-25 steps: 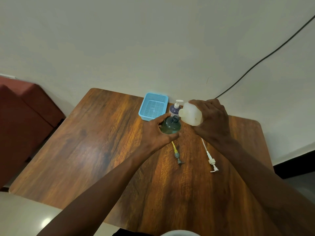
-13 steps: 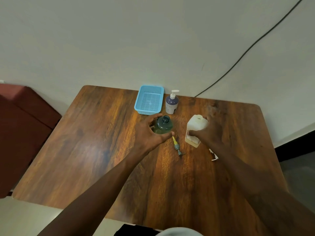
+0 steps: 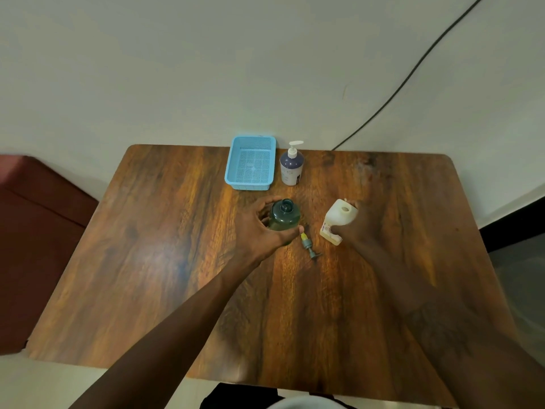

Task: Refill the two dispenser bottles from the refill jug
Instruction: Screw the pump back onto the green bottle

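Wood-grain table point(image 3: 177, 261): left hand point(image 3: 262, 231) grip wraps round green bottle point(image 3: 283, 215), uncapped; right hand point(image 3: 361, 228) grip clasps white plastic jug point(image 3: 339, 218).

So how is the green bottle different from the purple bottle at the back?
The green bottle is dark green with its neck open and no pump on it; the purple bottle has its white pump on. The left hand grips the green bottle, while the purple bottle stands untouched beside the blue basket. Both stand upright on the table.
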Available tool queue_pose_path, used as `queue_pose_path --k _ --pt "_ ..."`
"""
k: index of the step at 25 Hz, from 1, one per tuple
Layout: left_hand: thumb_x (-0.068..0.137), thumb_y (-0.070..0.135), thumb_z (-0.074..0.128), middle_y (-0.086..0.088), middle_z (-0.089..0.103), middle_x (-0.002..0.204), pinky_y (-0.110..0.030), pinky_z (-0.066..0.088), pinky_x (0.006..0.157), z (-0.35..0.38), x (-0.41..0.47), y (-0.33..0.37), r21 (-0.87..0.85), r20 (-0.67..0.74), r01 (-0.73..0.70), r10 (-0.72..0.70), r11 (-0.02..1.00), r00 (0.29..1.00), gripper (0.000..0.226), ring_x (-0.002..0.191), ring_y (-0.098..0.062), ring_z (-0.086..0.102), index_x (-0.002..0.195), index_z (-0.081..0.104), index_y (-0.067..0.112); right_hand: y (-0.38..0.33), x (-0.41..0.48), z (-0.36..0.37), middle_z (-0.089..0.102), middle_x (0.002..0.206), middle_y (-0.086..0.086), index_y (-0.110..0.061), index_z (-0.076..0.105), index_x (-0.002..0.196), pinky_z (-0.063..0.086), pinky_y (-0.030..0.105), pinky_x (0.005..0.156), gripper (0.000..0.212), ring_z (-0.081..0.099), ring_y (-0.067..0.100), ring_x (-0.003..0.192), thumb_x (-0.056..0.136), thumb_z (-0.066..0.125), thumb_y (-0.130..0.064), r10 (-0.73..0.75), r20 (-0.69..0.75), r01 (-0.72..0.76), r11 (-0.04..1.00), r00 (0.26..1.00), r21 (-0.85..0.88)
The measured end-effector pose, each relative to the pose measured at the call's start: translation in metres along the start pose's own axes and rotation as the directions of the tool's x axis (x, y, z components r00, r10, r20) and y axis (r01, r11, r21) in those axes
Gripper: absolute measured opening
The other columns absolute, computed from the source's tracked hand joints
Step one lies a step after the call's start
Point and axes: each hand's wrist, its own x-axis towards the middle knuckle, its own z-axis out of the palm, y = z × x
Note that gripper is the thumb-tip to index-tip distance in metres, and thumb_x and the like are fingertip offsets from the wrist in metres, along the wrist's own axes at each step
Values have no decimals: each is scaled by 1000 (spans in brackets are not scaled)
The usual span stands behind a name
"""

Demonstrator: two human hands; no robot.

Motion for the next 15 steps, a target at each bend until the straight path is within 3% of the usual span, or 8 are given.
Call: queue_pose_path --k 4,6,8,10,12,15 --pt "61 36 98 14 71 116 -15 54 88 -2 0 -6 -9 -14 12 -12 1000 1000 73 109 0 66 124 65 22 4 0 2 53 141 11 -13 42 144 50 46 105 102 53 31 129 61 96 -39 -17 34 18 999 999 -38" --pt "61 35 98 15 71 116 -16 55 89 -5 -1 -11 -3 -19 17 -17 1000 1000 73 109 1 66 124 65 21 -4 -7 -1 48 146 14 -10 37 148 45 46 108 106 48 33 133 64 95 -38 -74 -30 73 997 997 -41" --pt "61 38 98 14 70 117 -16 54 90 -7 -1 -18 10 -21 21 -20 1000 1000 75 110 2 66 126 64 20 -16 -17 0 50 146 15 -9 44 145 44 45 107 95 48 34 132 68 93 -37 -262 -194 243 963 945 -114" --pt "61 42 97 13 70 119 -18 55 91 -9 -2 -24 22 -15 28 -28 999 999 77 111 1 66 127 64 19 -29 -23 8 57 141 12 -9 56 137 46 39 104 74 54 29 129 74 89 -32 -478 -235 446 877 847 -176" --pt "61 44 96 13 70 119 -18 55 90 -11 -2 -29 28 -6 38 -38 999 999 78 110 1 66 127 64 20 -37 -23 24 65 132 9 -9 64 127 49 31 100 55 61 25 121 79 85 -23 -585 -135 564 809 800 -165" --pt "61 44 96 13 70 118 -14 54 89 -14 -1 -36 31 11 43 -44 999 999 77 110 2 65 127 63 20 -33 -27 57 71 120 3 -15 69 119 53 29 90 34 69 22 106 87 78 -24 -441 60 444 892 896 -81"
